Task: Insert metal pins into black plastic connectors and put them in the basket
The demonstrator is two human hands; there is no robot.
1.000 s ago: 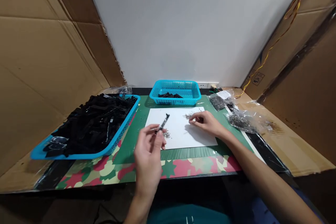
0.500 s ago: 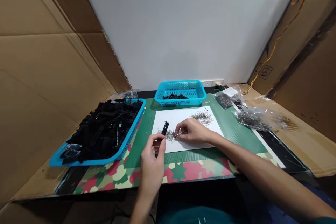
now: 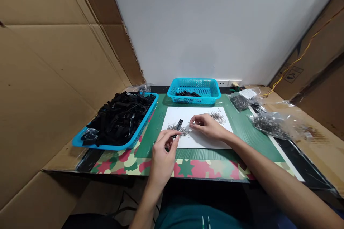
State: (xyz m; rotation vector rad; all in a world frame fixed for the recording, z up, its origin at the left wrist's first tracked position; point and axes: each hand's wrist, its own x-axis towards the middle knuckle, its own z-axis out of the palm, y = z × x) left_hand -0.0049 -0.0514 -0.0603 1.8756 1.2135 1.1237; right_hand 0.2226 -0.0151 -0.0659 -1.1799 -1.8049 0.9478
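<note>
My left hand (image 3: 164,146) pinches a narrow black plastic piece (image 3: 179,125) between thumb and fingers, its far end tilted up. Beneath that piece, small silvery metal bits (image 3: 184,131), like tiny springs or wire clips, lie scattered on a white sheet (image 3: 197,143). My right hand (image 3: 205,125) is closed in a pinch just to the right, apart from the black piece. From its fingertips a thin, pale, rod-like piece (image 3: 191,123) sticks out; its exact kind is too small to tell. A second heap of metal bits (image 3: 217,117) lies behind my right hand.
At left, a blue basket (image 3: 122,146) is heaped with black pieces. Another blue basket (image 3: 211,99) behind the sheet holds several black pieces. Two clear bags of metal bits (image 3: 240,102) (image 3: 266,125) lie at right. Cardboard walls (image 3: 53,78) flank the table.
The view has shifted, so the scene sits further right and slightly higher. My right hand has lifted away from the near heap of metal bits. My left hand still holds the black piece, now tilted further right.
</note>
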